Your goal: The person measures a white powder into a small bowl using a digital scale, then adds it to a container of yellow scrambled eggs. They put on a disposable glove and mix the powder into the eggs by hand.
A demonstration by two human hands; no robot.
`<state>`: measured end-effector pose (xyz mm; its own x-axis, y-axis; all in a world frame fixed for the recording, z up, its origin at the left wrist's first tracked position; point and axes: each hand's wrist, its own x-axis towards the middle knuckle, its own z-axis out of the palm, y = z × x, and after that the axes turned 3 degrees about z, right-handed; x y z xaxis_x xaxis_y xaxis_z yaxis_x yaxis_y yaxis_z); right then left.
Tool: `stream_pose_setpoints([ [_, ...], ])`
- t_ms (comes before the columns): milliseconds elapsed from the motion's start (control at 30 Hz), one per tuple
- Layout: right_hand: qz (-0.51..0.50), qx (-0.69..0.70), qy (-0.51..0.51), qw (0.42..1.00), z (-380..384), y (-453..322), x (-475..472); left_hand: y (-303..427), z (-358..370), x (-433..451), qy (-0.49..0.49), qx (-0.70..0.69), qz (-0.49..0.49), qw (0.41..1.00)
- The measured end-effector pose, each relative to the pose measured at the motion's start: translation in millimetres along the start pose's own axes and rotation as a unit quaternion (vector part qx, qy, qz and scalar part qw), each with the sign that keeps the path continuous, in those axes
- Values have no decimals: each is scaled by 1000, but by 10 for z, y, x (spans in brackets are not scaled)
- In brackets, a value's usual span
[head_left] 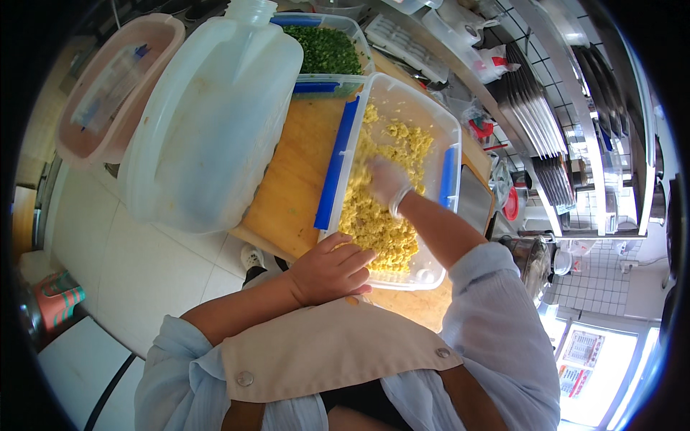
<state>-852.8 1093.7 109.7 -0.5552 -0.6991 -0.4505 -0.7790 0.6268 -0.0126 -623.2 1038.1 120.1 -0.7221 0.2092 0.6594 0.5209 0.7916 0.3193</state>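
Note:
A clear plastic container with blue clips stands before me on a yellow wooden board. Crumbled yellow food, resembling scrambled egg, covers much of its floor. My right hand, in a clear thin glove, reaches down into the crumbs; it is blurred, and whether its fingers hold any cannot be made out. Bare, my left hand rests at the container's near left corner, fingers bent over the rim. Behind lies another clear container with chopped green herbs or scallions.
A large translucent plastic jug stands left of the board, beside a pink plastic tub holding a clear lid-like item. Metal shelves with stacked trays run along the right. An egg-carton-like white tray lies behind the containers.

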Motion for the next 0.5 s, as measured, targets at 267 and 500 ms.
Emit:
stream_pose_setpoints([
  [267,73,99,61,991,-457,311,755,7,1,-15,-6,-12,-7,1000],
  [500,-130,-45,-29,990,-160,-197,-81,1,-10,10,-13,-6,-5,1000],
])
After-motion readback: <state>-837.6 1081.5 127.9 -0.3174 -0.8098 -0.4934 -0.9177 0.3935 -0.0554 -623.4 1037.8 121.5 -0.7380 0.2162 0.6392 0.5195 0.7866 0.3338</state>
